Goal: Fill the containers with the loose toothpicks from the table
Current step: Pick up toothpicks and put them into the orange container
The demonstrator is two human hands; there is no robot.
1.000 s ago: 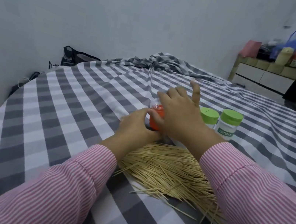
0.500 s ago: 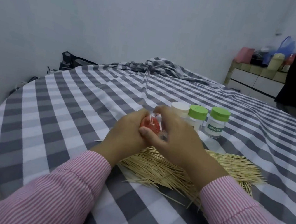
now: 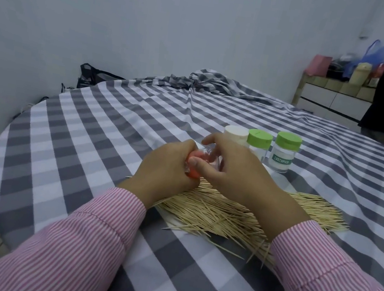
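Round table (image 3: 64, 150) in checked cloth, wide bare room left of the grip, edge well off. Loose toothpicks (image 3: 220, 215) piled just under. Three capped jars (image 3: 283, 152) close behind right. Left hand (image 3: 164, 168) wrapped round orange cap, right hand (image 3: 230, 169) pinching clear toothpick jar (image 3: 206, 154).

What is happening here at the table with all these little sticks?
A person in a pink striped shirt holds a small clear container with an orange cap in both hands above a pile of loose wooden toothpicks on the grey checked tablecloth. The left hand grips the cap end; the right hand holds the clear body, seemingly opening it. Three closed containers stand behind: one white-capped and two green-capped. No toothpicks are picked up yet.
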